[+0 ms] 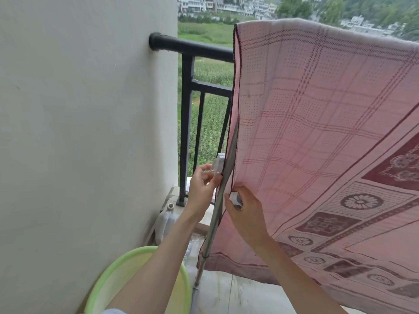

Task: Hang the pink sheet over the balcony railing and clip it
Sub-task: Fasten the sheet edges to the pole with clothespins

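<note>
The pink sheet [317, 123], checked with dark red patterned borders, hangs draped over the black balcony railing [192, 47] and covers its right part. My left hand [201, 184] pinches a white clip [218, 163] at the sheet's left hem, next to a slanted metal pole [221, 200]. My right hand [243, 211] grips a second white clip [235, 198] against the sheet's edge lower down, just right of the pole.
A white wall [86, 132] fills the left side. A light green plastic basin [127, 282] stands on the floor at the wall's foot. A white plastic jug [166, 220] sits in the corner by the railing post. Fields and buildings lie beyond the railing.
</note>
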A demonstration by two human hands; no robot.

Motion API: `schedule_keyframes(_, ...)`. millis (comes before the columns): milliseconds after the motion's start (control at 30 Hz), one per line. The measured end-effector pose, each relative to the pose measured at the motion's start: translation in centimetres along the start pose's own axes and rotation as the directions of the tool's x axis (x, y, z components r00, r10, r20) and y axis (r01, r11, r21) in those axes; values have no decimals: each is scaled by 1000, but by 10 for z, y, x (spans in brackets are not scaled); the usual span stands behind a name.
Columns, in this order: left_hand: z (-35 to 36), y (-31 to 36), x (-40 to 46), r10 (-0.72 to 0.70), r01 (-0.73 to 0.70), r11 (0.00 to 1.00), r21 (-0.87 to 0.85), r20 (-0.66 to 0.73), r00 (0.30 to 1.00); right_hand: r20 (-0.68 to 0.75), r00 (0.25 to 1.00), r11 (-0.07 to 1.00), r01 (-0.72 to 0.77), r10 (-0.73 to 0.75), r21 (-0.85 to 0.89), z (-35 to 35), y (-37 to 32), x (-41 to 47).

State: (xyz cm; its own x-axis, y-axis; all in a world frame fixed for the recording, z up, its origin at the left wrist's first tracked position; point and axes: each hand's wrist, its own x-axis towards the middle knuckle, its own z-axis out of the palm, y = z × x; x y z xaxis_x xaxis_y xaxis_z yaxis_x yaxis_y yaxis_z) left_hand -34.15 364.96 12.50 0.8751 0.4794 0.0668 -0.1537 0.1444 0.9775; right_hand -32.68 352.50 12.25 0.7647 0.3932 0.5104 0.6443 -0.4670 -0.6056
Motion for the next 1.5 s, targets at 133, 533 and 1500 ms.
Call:
schedule_keyframes(133,1,0,0,-11,13,999,50,-36,999,-30,999,999,-44,44,7,2,-5,-2)
schedule_keyframes(533,-16,2,15,-47,49,999,-17,78,996,-32,997,996,-62,65,68,12,-15,5)
schedule_keyframes(1500,-3,-22,4,-110,154,890,-429,126,986,82,961,882,-275,264,382,18,-11,2)
